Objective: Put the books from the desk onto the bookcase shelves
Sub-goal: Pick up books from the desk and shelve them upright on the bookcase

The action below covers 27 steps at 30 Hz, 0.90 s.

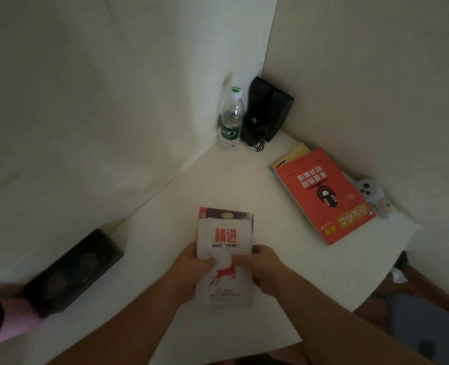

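Both hands hold a white paperback book with red lettering and a red deer on its cover (pixel 224 259) near the front middle of the white bench (pixel 284 272). The left hand (pixel 194 270) takes its left edge and the right hand (pixel 260 267) its right edge, each grip pinching the book with the thumb on the cover and the fingers curled below. A second book with a dark, colourful cover (pixel 226 213) lies directly under it, showing at the far edge.

No bookcase is in view, so the task looks to be at an early stage. Well apart to the right lies an orange-red softcover book (pixel 323 196) on top of a yellowish book (pixel 296 152); these still wait on the bench.

In the far corner stands a clear plastic water bottle with a green label (pixel 231 119), capped, apparently nearly empty, just beside a black speaker (pixel 268 109).
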Tool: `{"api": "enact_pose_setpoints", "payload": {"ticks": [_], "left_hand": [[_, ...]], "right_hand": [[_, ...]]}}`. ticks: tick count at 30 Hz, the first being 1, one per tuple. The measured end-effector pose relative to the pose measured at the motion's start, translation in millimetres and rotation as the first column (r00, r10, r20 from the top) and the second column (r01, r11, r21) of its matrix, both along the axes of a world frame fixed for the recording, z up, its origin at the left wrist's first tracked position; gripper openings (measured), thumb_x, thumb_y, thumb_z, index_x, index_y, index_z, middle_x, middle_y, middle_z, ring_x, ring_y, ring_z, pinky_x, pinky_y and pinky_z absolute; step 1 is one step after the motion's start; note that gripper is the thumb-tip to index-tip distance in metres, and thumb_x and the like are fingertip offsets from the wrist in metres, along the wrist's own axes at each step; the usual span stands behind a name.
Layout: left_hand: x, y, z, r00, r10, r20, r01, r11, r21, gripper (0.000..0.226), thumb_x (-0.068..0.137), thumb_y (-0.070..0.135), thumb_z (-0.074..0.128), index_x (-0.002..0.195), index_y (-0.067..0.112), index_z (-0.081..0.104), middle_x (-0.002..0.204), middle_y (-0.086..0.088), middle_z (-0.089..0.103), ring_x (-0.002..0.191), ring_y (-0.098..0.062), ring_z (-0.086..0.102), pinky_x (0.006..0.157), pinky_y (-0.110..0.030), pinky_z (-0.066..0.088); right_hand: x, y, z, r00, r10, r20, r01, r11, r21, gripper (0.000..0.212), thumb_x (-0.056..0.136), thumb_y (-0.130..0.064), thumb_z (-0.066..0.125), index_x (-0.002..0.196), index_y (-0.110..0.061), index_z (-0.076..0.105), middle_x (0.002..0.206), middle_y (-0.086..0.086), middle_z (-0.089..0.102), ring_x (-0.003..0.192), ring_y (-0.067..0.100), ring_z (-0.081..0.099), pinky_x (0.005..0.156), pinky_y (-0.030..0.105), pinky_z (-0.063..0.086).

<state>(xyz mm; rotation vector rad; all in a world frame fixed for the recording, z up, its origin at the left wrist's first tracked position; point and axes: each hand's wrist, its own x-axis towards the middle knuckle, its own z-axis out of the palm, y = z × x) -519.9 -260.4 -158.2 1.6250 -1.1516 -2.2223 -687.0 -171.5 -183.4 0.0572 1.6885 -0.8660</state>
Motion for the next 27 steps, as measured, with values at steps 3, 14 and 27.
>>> {"api": "enact_pose_setpoints", "payload": {"ticks": [3, 14, 27], "left_hand": [[12.5, -29.0, 16.5, 0.997, -0.050, -0.058, 0.040, 0.988, -0.151, 0.043, 0.086, -0.007, 0.077, 0.124, 0.012, 0.068, 0.116, -0.016, 0.078, 0.101, -0.030, 0.077, 0.079, -0.042, 0.064], [33.3, -32.9, 12.5, 0.991, 0.026, 0.132, 0.026, 0.925, -0.379, 0.039, 0.072, 0.004, 0.088, 0.105, 0.005, 0.068, 0.096, -0.008, 0.073, 0.089, -0.017, 0.068, 0.075, -0.026, 0.058], [108.3, 19.1, 110.8, 0.981, 0.149, -0.126, -0.163, 0.980, -0.112, 0.043, 0.099, 0.012, 0.066, 0.138, 0.029, 0.058, 0.123, -0.009, 0.076, 0.111, -0.033, 0.074, 0.094, -0.059, 0.060]], "right_hand": [[3.8, -15.2, 14.9, 0.974, 0.147, -0.170, -0.179, 0.965, -0.191, 0.049, 0.074, -0.008, 0.094, 0.117, -0.016, 0.072, 0.103, 0.005, 0.080, 0.091, 0.021, 0.079, 0.083, 0.040, 0.066], [14.7, -54.0, 2.8, 0.732, 0.409, -0.544, -0.579, 0.795, -0.182, 0.025, 0.077, -0.032, 0.090, 0.088, -0.034, 0.069, 0.079, -0.018, 0.073, 0.075, -0.004, 0.065, 0.069, 0.020, 0.050], [83.2, -28.6, 77.5, 0.905, 0.396, -0.156, -0.420, 0.774, -0.473, 0.060, 0.074, -0.019, 0.093, 0.127, -0.017, 0.065, 0.112, 0.003, 0.080, 0.101, 0.026, 0.078, 0.091, 0.052, 0.063]]}}
